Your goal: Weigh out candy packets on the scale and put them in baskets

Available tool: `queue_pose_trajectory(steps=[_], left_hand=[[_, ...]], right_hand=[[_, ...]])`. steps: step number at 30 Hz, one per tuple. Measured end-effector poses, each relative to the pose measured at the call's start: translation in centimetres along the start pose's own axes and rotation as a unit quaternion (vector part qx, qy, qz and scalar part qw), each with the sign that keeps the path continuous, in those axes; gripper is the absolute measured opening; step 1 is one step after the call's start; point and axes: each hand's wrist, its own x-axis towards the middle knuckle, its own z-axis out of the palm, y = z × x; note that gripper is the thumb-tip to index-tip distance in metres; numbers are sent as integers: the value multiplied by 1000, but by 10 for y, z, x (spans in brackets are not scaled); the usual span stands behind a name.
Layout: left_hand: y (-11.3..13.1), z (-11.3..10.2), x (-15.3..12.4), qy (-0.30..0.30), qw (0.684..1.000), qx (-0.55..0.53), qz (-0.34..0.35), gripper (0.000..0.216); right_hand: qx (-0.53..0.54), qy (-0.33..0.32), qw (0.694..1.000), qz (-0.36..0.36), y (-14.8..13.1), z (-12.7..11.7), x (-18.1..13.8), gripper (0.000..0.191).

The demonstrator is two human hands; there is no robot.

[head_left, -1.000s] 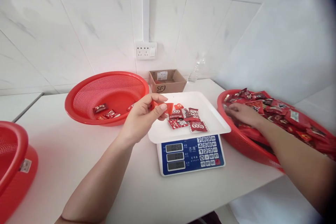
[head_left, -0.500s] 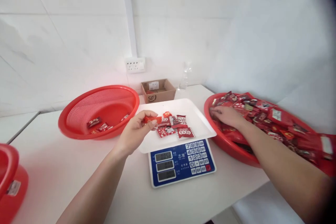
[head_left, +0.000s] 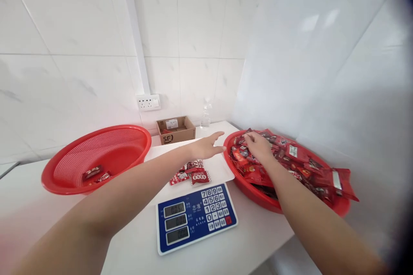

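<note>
My left hand (head_left: 206,146) reaches out over the white pan of the weighing scale (head_left: 222,167), fingers stretched toward the right basket, holding nothing. A few red candy packets (head_left: 193,175) lie on the pan below my forearm. My right hand (head_left: 258,146) rests on the heap of red candy packets (head_left: 290,159) in the red basket (head_left: 254,191) at the right; its fingers curl into the pile, and what they hold is hidden.
The scale's blue keypad and displays (head_left: 196,217) face me. A red mesh basket (head_left: 97,159) at the left holds a few packets (head_left: 95,174). A small cardboard box (head_left: 176,129), a clear bottle (head_left: 206,116) and a wall socket (head_left: 148,102) are at the back. The white wall is close on the right.
My left hand has let go of the red packet and stretched right across the pan. My right hand moved further into the pile. The view swung right and up.
</note>
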Motion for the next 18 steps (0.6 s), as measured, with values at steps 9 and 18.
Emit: queue_pose_trajectory(steps=[9,18], left_hand=[[-70,-10,-72,4,987,137,-87,83],[-86,14,-69,-1,969,248,-1,91]], right_hand=[[-8,-160,984,-71,-10,26,-8,44],[-83,-198,969,-124,-14,47,-22,64]])
